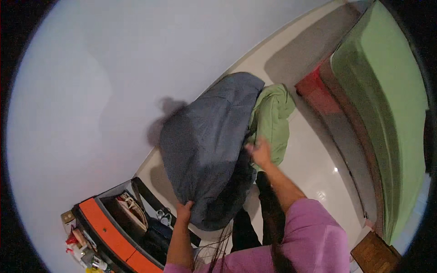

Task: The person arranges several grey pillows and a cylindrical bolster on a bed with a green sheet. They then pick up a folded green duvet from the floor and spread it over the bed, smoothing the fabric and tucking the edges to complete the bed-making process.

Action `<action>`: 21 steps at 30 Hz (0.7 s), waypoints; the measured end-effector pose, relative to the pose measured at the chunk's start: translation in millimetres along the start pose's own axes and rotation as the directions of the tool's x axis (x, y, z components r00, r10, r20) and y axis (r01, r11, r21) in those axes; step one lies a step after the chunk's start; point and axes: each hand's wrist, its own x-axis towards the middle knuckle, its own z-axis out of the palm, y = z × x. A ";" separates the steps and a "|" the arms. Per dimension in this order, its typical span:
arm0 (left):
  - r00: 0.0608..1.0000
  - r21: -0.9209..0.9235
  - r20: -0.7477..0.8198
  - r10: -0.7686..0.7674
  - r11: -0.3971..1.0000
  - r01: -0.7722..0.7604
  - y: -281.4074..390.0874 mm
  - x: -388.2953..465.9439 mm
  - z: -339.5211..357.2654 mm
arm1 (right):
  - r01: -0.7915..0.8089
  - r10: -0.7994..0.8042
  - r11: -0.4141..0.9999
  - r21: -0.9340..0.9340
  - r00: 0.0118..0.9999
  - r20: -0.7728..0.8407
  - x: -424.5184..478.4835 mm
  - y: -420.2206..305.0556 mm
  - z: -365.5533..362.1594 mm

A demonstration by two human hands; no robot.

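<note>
A large dark grey fabric cover (211, 136) hangs spread out before me, bulging at its middle. My left hand (185, 211) grips its lower left edge, thumb on top. My right hand (260, 152) is blurred at the right side of the grey fabric, where it meets a bunched light green cloth (276, 119). Whether its fingers hold either fabric is hard to tell. The green cloth hangs or lies beside the grey one, partly hidden behind it.
A bed with a light green sheet (382, 102) stands on the right, a brown wooden box (375, 252) at its near corner. At lower left is an orange-fronted cabinet (109, 228) with an open drawer. A pale wall (102, 102) rises beyond the tiled floor (307, 153).
</note>
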 end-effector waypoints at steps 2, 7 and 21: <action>0.997 -0.020 -0.036 0.075 0.997 -0.075 -10.4 -2.7 5.0 | -0.230 0.220 0.972 -0.040 0.960 -0.174 57.2 71.2 -12.1; 0.974 0.051 -0.115 -0.194 0.978 0.201 -73.8 11.1 -15.0 | -0.397 0.394 0.918 -0.002 0.911 -0.125 118.4 116.0 -0.7; 0.990 -0.037 -0.013 0.142 0.989 -0.142 80.3 -118.6 -4.4 | -0.390 -0.106 0.859 0.331 0.497 0.861 -156.5 -14.2 98.1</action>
